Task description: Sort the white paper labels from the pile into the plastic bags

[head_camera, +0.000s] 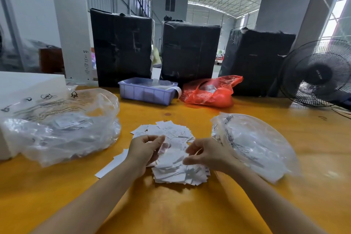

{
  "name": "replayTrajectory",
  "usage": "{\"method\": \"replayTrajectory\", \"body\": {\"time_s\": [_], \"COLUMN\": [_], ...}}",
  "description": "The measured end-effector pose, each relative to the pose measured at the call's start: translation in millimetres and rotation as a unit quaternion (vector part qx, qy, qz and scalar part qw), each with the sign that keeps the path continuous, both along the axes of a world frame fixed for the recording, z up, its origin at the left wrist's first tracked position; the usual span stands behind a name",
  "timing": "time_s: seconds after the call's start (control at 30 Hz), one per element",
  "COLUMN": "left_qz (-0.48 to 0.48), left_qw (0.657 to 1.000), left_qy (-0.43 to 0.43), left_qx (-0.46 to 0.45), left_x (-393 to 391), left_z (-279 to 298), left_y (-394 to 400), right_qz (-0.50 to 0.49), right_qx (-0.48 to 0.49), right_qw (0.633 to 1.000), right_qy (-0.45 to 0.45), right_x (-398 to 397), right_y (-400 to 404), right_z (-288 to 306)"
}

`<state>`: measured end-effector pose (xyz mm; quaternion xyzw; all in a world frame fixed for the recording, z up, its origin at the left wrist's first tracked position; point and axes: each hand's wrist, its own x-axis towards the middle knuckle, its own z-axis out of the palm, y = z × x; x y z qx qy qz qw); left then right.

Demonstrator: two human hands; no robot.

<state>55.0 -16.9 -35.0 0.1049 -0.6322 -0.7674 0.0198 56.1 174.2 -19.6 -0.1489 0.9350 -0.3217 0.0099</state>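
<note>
A loose pile of small white paper labels (171, 150) lies on the yellow-orange wooden table (190, 205), near the middle, between two heaps of clear crinkled plastic bags. The bigger heap of clear bags (62, 125) sits to the left, touching a white foam block (28, 85); the smaller clear heap (252, 144) lies just right of the pile.

Both hands work over the near part of the pile. The left hand (146, 150) has its fingers curled and looks to be pinching a label or a small clear bag; blur hides which. The right hand (207, 155) has thumb and fingers drawn together on white paper at the pile's right edge, seemingly pinching one label.

As for progress, I judge the sorting well short of done: many labels lie loose, spread from the near heap to a thinner scatter farther off, plus a few strays to the near left. Some white slips show through the left heap of bags, so part of the work may be finished, though how many bags are filled cannot be told.

Far across the table stand a lilac plastic tray (148, 93), a red plastic bag (210, 91), three black-wrapped bundles (190, 49) and, far right, a black electric fan (319, 74)
</note>
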Motion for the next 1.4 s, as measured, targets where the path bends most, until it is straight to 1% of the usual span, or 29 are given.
{"method": "replayTrajectory", "body": {"time_s": [0.07,0.17,0.2,0.27,0.37,0.47,0.53,0.6,0.63,0.67,0.7,0.73,0.77,0.83,0.9,0.93,1.1,1.2,1.3,1.4], "left_qz": [0.011,-0.006,-0.006,0.006,0.025,0.032,0.029,0.028,0.026,0.023,0.019,0.017,0.015,0.01,-0.006,-0.021,-0.085,-0.099,-0.092,-0.07], "left_qw": [1.0,0.997,0.995,0.994,0.991,0.99,0.987,0.981,0.981,0.982,0.985,0.987,0.988,0.989,0.988,0.986,0.985,0.985,0.986,0.988], "left_qy": [-0.01,0.008,0.015,0.023,0.034,0.036,0.031,0.025,0.018,0.008,-0.001,-0.007,-0.01,-0.016,-0.025,-0.031,-0.047,-0.053,-0.052,-0.05], "left_qx": [0.01,0.083,0.096,0.104,0.127,0.135,0.155,0.189,0.192,0.185,0.173,0.161,0.153,0.147,0.155,0.16,0.143,0.13,0.131,0.128], "left_x": [-1,-1,-1,-2,-3,-4,-5,-6,-5,-4,-4,-3,-2,-1,0,0,2,5,8,9], "left_z": [-1,2,2,2,1,1,1,1,3,4,4,5,5,7,8,9,8,9,10,11], "left_y": [-3,-6,-7,-9,-12,-16,-16,-15,-15,-14,-14,-13,-12,-12,-11,-10,-6,-5,-4,-3], "right_qz": [0.023,0.023,0.036,0.094,0.181,0.204,0.202,0.193,0.179,0.152,0.114,0.07,0.028,-0.02,-0.022,-0.021,-0.019,-0.018,-0.016,-0.009], "right_qx": [0.008,0.07,0.094,0.121,0.167,0.22,0.211,0.187,0.154,0.095,0.017,-0.067,-0.149,-0.279,-0.357,-0.381,-0.422,-0.438,-0.434,-0.393], "right_qw": [1.0,0.992,0.988,0.981,0.964,0.949,0.949,0.951,0.959,0.972,0.985,0.991,0.987,0.959,0.923,0.91,0.887,0.882,0.891,0.917], "right_qy": [0.014,0.101,0.116,0.122,0.103,0.101,0.121,0.151,0.159,0.151,0.126,0.092,0.051,-0.056,-0.14,-0.163,-0.189,-0.173,-0.131,-0.062], "right_x": [-3,-12,-13,-14,-12,-10,-11,-10,-10,-9,-9,-9,-9,-9,-7,-6,1,4,6,11], "right_y": [-3,-11,-15,-24,-38,-44,-41,-37,-37,-37,-36,-34,-31,-24,-21,-20,-22,-22,-22,-25], "right_z": [-9,-16,-17,-16,-13,-11,-11,-12,-13,-13,-13,-11,-9,-5,-2,-1,1,1,2,3]}}
